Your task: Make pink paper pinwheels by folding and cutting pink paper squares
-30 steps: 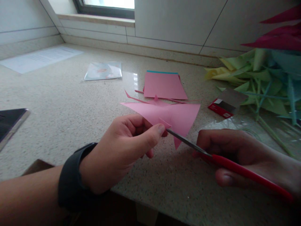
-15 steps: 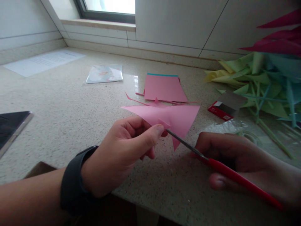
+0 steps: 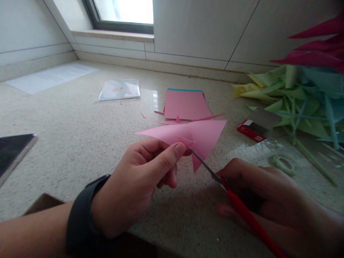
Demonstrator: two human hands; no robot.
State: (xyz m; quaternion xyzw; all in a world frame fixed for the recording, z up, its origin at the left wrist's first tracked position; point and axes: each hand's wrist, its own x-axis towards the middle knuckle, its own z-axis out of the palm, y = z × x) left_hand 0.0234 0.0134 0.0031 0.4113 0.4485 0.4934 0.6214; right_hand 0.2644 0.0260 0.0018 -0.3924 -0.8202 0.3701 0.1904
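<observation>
My left hand point(image 3: 150, 172) pinches a folded pink paper point(image 3: 206, 138) between thumb and fingers, above the countertop. The paper has pointed corners spreading left, right and down, and a small flap shows near my thumb. In my right hand point(image 3: 263, 200) are red-handled scissors point(image 3: 243, 213), their metal blades reaching the paper's edge beside my left fingertips. The blades look nearly together, and their tip is partly hidden at the paper. Behind the paper lies a stack of pink square sheets point(image 3: 186, 104) with a blue edge at the back, and thin pink scraps near it.
Green, yellow, blue and magenta paper shapes point(image 3: 303, 86) pile up at the right. Nearby are a red and grey packet point(image 3: 252, 130), clear plastic and a green tape roll point(image 3: 283, 164). A clear-sleeved packet point(image 3: 119, 89), a printed sheet point(image 3: 51, 77) and a dark flat object point(image 3: 14, 152) lie leftward.
My right hand and the scissors have shifted left, with the handles turned more steeply downward. The pink paper has tilted, its left point dropping slightly. The view has tipped up a little.
</observation>
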